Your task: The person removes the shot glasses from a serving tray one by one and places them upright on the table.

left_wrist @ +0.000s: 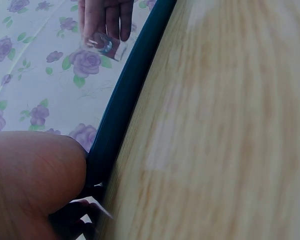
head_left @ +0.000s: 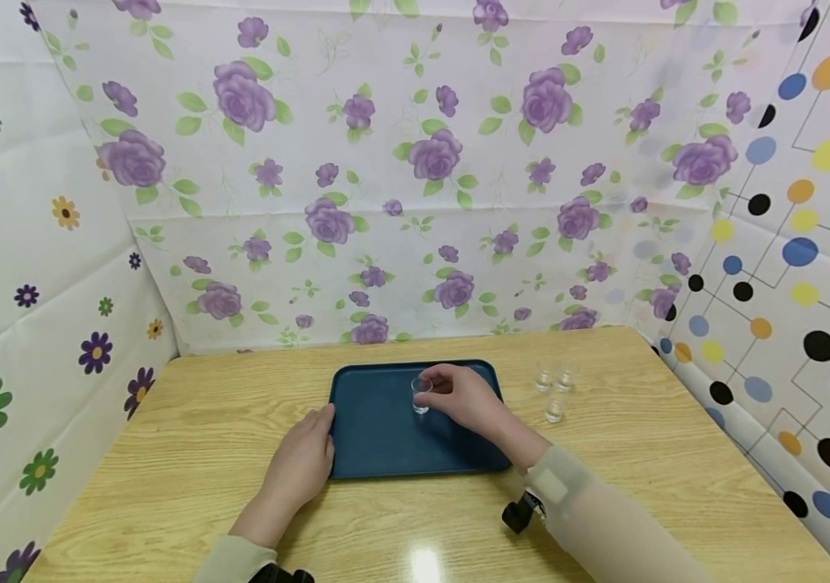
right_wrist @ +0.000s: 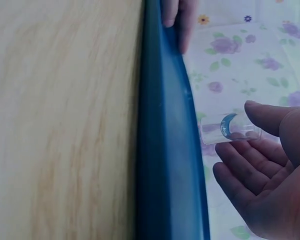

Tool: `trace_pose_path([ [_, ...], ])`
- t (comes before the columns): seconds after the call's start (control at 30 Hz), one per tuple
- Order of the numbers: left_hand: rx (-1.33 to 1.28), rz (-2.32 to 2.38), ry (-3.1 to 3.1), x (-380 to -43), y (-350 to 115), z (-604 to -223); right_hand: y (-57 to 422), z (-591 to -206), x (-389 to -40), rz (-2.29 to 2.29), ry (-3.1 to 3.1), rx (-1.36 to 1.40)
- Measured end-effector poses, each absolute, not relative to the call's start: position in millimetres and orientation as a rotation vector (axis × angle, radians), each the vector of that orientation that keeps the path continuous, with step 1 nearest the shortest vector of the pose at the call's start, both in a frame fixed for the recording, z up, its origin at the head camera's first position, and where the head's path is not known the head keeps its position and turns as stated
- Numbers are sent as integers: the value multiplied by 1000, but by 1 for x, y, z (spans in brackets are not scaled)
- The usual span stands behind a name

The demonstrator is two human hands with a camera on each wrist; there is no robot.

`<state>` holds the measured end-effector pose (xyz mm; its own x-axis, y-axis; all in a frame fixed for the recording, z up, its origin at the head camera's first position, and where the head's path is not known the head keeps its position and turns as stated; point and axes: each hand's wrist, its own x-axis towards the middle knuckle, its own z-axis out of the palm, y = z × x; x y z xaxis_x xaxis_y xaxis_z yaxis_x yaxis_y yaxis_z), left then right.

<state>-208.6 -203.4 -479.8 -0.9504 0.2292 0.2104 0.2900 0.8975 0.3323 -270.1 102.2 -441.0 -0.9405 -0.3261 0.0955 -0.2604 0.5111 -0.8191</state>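
My right hand (head_left: 464, 394) pinches a small clear shot glass (head_left: 421, 395) between thumb and fingers. The glass stands upright over the dark blue rectangular tray (head_left: 378, 457), its base close to the tray's surface. From the side, the right wrist view shows this glass (right_wrist: 230, 127) with the thumb above and fingers below it in the picture. Against the tray's left rim rests my left hand (head_left: 300, 457), fingers fairly straight along the edge. Part of that hand (left_wrist: 37, 172) touches the rim in the left wrist view.
Three more clear shot glasses stand on the wooden table (head_left: 240, 389) to the right of the tray: a left one (head_left: 543, 380), a right one (head_left: 565, 379) and a nearer one (head_left: 555, 410). Patterned cloths (head_left: 385, 267) hang behind the table and along both sides.
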Motion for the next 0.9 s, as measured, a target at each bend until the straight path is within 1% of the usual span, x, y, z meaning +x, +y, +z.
trace_pose_path([
  [0.33,-405,-546,-2900,-208,-203,-479,123,-429,-250,-1525,2621,-509],
  [0.9,-406,-551,-2893,-209,-203,-480,171,-421,-232,-1523,2690,-424],
])
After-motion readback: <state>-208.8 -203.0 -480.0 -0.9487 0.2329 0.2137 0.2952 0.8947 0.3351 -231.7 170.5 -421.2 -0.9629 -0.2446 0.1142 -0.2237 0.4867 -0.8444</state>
